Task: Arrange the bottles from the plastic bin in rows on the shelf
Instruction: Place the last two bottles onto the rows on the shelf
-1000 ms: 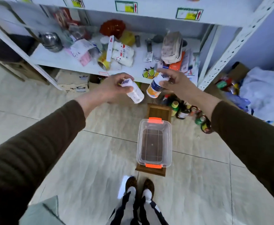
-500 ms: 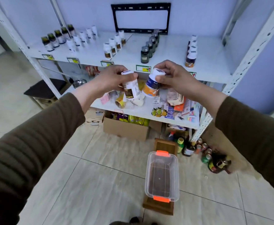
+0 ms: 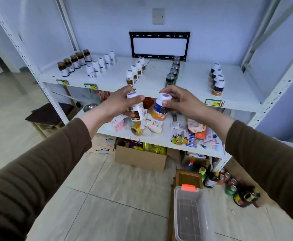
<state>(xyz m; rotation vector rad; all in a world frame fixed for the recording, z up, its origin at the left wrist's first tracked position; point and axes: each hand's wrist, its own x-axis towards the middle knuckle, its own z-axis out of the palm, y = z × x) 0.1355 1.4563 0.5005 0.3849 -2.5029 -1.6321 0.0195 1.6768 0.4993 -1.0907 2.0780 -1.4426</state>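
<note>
My left hand [image 3: 115, 104] grips a white-capped brown bottle [image 3: 135, 108] by its body. My right hand [image 3: 180, 100] pinches a white-capped bottle with a blue and orange label [image 3: 159, 108] near its cap. Both bottles hang side by side just below the front edge of the white upper shelf [image 3: 185, 86]. Several rows of bottles stand on that shelf: dark ones [image 3: 73, 62] and white ones [image 3: 99, 64] at left, brown ones [image 3: 135, 72] in the middle, dark green ones [image 3: 172, 73], and blue-orange ones [image 3: 217, 79] at right. The clear plastic bin [image 3: 191, 214] with orange latches sits low on a wooden stool and looks empty.
The lower shelf [image 3: 166, 136] is cluttered with packets, rolls and stickers. A cardboard box [image 3: 142, 157] stands on the floor beneath it. Bottles and cans [image 3: 229, 185] crowd the floor at right by the shelf's post [image 3: 277, 91]. A dark stool [image 3: 50, 113] sits left.
The view has tilted up from the floor and bin to the upper shelf. Both hands have lifted their bottles from low over the bin to just under the shelf's front edge.
</note>
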